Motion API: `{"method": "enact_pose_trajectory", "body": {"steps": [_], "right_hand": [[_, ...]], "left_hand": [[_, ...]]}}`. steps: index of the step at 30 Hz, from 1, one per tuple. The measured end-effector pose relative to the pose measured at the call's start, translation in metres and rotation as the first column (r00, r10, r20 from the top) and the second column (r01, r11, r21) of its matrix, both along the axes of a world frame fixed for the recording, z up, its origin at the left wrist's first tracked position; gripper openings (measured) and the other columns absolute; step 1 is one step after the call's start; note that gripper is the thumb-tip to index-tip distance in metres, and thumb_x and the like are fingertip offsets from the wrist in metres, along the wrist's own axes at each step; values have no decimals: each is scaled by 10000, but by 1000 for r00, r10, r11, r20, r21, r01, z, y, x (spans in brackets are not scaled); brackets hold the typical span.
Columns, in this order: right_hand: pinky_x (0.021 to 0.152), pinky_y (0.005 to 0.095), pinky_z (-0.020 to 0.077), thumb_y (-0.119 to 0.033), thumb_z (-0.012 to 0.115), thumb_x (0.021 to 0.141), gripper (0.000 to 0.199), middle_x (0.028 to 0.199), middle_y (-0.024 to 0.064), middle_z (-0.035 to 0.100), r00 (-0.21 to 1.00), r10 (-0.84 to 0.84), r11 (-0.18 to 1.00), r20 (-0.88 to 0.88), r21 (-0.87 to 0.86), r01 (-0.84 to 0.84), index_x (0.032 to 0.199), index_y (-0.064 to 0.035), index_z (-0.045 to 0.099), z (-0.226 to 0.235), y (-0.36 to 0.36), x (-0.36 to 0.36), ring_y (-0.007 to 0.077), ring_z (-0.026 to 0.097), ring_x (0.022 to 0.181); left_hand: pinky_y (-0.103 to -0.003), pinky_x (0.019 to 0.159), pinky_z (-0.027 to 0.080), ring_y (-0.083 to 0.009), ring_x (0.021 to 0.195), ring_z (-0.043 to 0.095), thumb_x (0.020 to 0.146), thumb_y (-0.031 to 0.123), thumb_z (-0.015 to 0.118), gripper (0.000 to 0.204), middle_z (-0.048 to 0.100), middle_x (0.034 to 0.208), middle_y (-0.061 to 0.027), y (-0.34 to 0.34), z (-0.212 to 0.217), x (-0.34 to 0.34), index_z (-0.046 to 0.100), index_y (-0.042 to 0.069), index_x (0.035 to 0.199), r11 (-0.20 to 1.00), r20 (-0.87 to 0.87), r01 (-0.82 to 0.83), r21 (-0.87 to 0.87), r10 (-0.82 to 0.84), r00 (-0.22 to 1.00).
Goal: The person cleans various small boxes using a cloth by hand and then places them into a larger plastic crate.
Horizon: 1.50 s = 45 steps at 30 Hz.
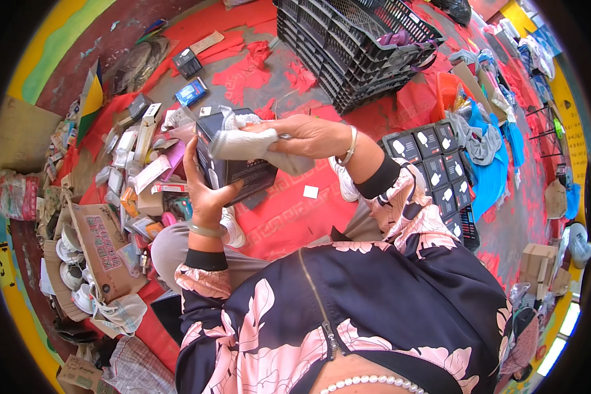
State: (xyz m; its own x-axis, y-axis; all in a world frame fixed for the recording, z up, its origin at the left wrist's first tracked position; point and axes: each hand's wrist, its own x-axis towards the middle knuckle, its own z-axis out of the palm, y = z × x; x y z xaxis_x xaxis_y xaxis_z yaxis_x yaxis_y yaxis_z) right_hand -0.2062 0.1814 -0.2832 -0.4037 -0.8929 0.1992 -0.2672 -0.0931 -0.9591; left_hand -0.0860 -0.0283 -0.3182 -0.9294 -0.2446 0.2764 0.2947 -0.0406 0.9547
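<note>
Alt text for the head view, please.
A person's left hand holds a black box while their right hand grips a pale cloth over it. Mixed small packages lie heaped at left; stacked black crates stand ahead, and rows of black boxes are at right.

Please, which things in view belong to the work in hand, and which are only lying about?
In use:
black box, in the left grip
whitish cloth, in the right grip
perhaps the similar boxes at right

Apparently just lying about:
blue box
small white square
brown carton at left
</note>
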Motion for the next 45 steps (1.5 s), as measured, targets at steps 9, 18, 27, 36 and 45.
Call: {"method": "enact_pose_trajectory", "body": {"steps": [9,18,27,36,45], "right_hand": [[756,285,504,-194,526,920,259,935,78,642,705,-291,873,647,-122,472,1045,23,592,-2,79,-59,157,615,816],[900,285,433,-269,608,889,491,1160,60,560,918,-195,969,345,-75,234,1291,-40,444,-3,-18,10,141,539,1052],[873,316,507,-275,592,897,376,1130,102,608,372,-23,957,928,-87,276,1192,-49,536,-63,-17,-5,167,605,1007],[785,286,498,-263,621,883,339,1022,39,625,473,-217,748,854,-166,643,1130,-42,549,-63,-34,1,143,608,893],[718,227,467,-202,629,886,315,986,-19,608,654,-402,743,641,-190,642,1161,-66,556,-54,-33,17,65,557,861]], "left_hand": [[-363,1022,340,-246,1194,420,534,44,662,955,366,1318,-112,3,19,-3,249,87,1395,986,-77,-59,157,71,994],[-395,1058,276,-295,1241,383,489,131,766,967,400,1315,-154,8,6,2,335,63,1352,855,-201,-183,-485,95,975],[-454,1096,189,-394,1343,222,474,205,860,1057,266,1415,-231,10,25,-1,318,75,1373,587,-261,-225,-778,24,965],[-368,1009,343,-271,1228,400,625,305,820,1044,425,1305,-180,-7,22,-16,208,-18,1406,996,193,84,12,-85,978],[-313,964,386,-250,1140,474,534,288,863,1184,456,1260,-206,-4,16,-15,140,-95,1391,985,207,-115,-131,141,968]]}}
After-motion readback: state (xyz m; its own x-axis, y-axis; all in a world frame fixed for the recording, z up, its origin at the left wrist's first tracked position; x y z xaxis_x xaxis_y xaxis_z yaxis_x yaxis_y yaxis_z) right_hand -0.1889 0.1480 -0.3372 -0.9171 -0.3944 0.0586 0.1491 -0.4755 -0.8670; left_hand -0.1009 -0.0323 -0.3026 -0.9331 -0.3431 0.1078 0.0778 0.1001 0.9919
